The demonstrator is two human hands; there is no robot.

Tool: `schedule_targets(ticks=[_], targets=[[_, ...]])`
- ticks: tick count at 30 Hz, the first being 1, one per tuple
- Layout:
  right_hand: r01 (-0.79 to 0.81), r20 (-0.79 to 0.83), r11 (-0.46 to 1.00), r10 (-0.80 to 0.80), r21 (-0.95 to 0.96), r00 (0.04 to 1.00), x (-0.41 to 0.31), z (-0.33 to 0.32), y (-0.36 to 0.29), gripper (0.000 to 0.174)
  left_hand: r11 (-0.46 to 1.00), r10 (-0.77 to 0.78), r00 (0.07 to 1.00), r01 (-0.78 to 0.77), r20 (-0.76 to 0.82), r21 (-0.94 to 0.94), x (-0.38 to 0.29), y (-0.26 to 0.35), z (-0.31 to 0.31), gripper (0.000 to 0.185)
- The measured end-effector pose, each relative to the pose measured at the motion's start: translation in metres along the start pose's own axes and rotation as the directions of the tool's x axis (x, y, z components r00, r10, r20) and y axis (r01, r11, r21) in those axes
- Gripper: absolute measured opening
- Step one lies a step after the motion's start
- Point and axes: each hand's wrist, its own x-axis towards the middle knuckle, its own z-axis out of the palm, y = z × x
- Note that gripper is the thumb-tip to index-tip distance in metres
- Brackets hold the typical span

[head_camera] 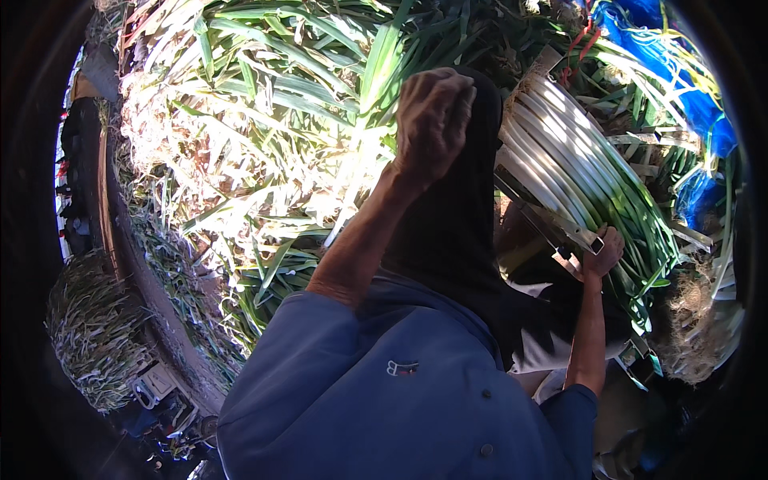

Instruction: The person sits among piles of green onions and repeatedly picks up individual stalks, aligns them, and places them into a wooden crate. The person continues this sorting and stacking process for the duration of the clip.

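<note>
My left hand [435, 123] rests over my dark-trousered knee with its fingers curled. Whether anything is inside it is hidden. Beyond my other leg lies a thick bundle of long green onions [570, 150], its white stalks side by side on a metal frame [579, 234]. The roots point away from me and the green leaves towards me. At the leaf end, my right hand [606, 249] grips the near edge of the bundle, next to the open end of a square metal tube. Another green onion [381, 72] lies beside my left hand on the heap.
A large heap of loose green onions and trimmed leaves [270, 120] spreads across the left, partly glaring in sunlight. Blue plastic netting [648, 54] and red ties [579, 51] lie at the upper right. Rooty onions [696, 324] lie at right. Another pile [96, 324] stands at far left.
</note>
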Motion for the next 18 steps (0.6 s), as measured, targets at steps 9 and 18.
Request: schedule_targets(ticks=[9, 18], targets=[[0.030, 0.012, 1.000, -0.030, -0.005, 0.999, 0.005, 0.006, 0.005, 0.021, 0.425, -0.904, 0.247, 0.593, 0.348, 0.684, -0.203, -0.276, -0.113, 0.054], [-0.042, 0.115, 0.982, 0.064, -0.183, 0.991, 0.007, 0.019, 0.009, 0.019, 0.794, -0.520, 0.836, 0.396, 0.177, 0.461, -0.210, -0.259, -0.160, 0.028]])
